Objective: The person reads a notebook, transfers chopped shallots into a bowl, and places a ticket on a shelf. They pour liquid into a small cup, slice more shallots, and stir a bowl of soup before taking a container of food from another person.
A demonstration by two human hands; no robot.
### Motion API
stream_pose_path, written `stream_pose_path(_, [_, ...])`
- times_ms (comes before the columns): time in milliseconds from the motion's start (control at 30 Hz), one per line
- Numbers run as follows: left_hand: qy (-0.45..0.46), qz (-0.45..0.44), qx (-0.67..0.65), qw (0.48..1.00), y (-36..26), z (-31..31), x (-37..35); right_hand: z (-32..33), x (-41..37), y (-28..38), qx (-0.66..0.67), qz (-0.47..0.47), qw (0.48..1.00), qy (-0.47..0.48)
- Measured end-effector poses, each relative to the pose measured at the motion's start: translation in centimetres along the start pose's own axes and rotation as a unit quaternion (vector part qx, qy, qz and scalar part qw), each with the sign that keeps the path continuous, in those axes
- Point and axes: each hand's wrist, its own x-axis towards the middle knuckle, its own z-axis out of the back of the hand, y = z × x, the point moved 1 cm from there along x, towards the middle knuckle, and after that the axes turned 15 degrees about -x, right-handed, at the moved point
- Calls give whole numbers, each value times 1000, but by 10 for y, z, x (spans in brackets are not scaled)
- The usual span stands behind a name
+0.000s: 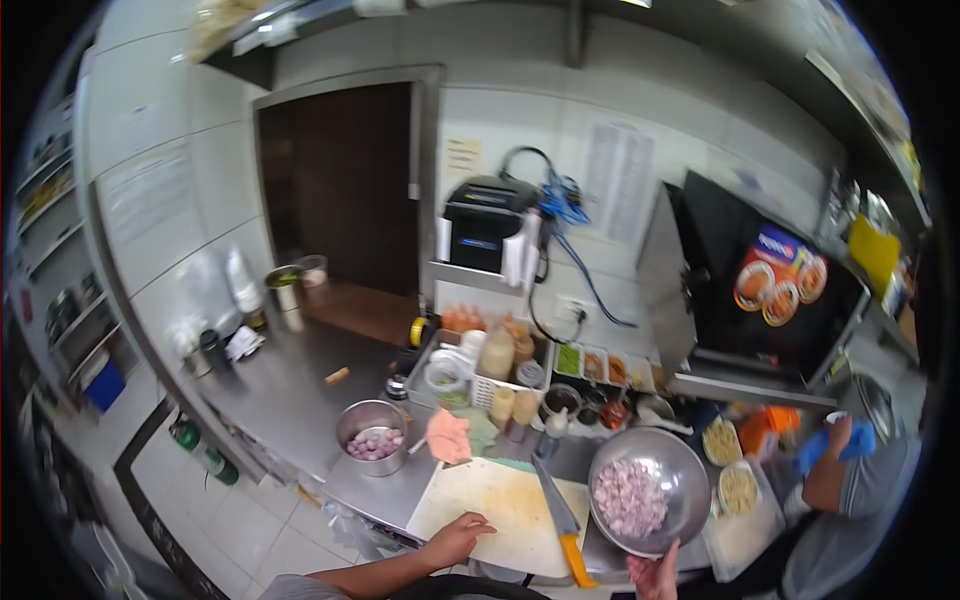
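A large steel mixing bowl (690, 480) at the right holds chopped pinkish-purple onions (630, 497). My right hand (655, 573) grips the bowl's near rim, with the thumb up at the edge. Over the near left part of a white cutting board (450, 497), my left hand (458, 541) is empty, its fingers stretched out. A knife (556, 503) with an orange handle lies across the board's right side, its handle toward me. Left of the board stands a steel pot (368, 410) with whole peeled small onions (376, 444) inside.
Pink cloth (448, 437) and green cloth (480, 432) lie behind the board. Beyond them are a crate of bottles (497, 355) and a row of condiment tubs (593, 365). At right, a co-worker's arm (828, 480) is near tubs of pale food (739, 490).
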Motion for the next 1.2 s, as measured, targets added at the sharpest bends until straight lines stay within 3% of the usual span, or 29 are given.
stream_pose_path(33, [-25,1,8,1000,-1,1,-4,5,2,-6,-28,-1,999,18])
stream_pose_path(100, [-59,34,96,993,2,6,-18,-29,-8,-9,14,17,996,-83])
stream_pose_path(133, [-88,81,44,992,-2,8,-25,-45,-10,-16,5,42,987,-154])
stream_pose_path(167, [-102,82,46,990,-3,10,-31,-26,-3,-34,-5,72,992,-100])
stream_pose_path(233, [-109,144,54,982,0,13,-44,42,49,-91,-213,100,969,-80])
stream_pose_path(333, [-127,111,47,985,8,18,-51,-93,-19,-44,-369,115,896,-221])
stream_pose_path(367, [-137,73,41,987,11,20,-52,-89,-11,-55,-368,117,895,-221])
stream_pose_path(433, [-134,24,104,985,4,27,-46,-85,9,-80,-438,308,831,-152])
stream_pose_path(467, [-130,-23,166,977,0,31,-42,-93,7,-74,-526,278,783,-183])
stream_pose_path(500, [-128,-26,165,978,2,34,-40,-108,1,-69,-524,279,783,-186])
stream_pose_path(567, [-89,68,58,992,7,43,-40,-146,-18,-61,-672,378,593,-233])
stream_pose_path(633, [-76,56,35,995,8,59,-41,-182,-32,-55,-657,384,605,-236])
stream_pose_path(700, [-62,43,12,997,7,85,-41,-205,-31,-59,-615,391,664,-169])
stream_pose_path(767, [-77,17,2,997,3,118,-41,-242,-41,-63,-591,440,648,-192])
stream_pose_path(800, [-71,16,3,997,-5,139,-39,-263,-50,-62,-617,449,612,-209])
stream_pose_path(833, [-91,-22,18,995,-13,164,-35,-279,-54,-67,-641,455,575,-227])
stream_pose_path(867, [-109,-60,33,992,-22,192,-26,-284,-46,-80,-606,457,621,-195])
stream_pose_path(933, [-108,-131,67,983,-38,252,-4,-307,-47,-94,-597,442,640,-198])
stream_pose_path(1000, [-101,-141,76,982,-67,324,25,-332,-51,-102,-582,422,669,-191])
stream_pose_path(1200, [-208,-313,257,890,-187,504,152,-352,-59,-107,-596,403,664,-203])
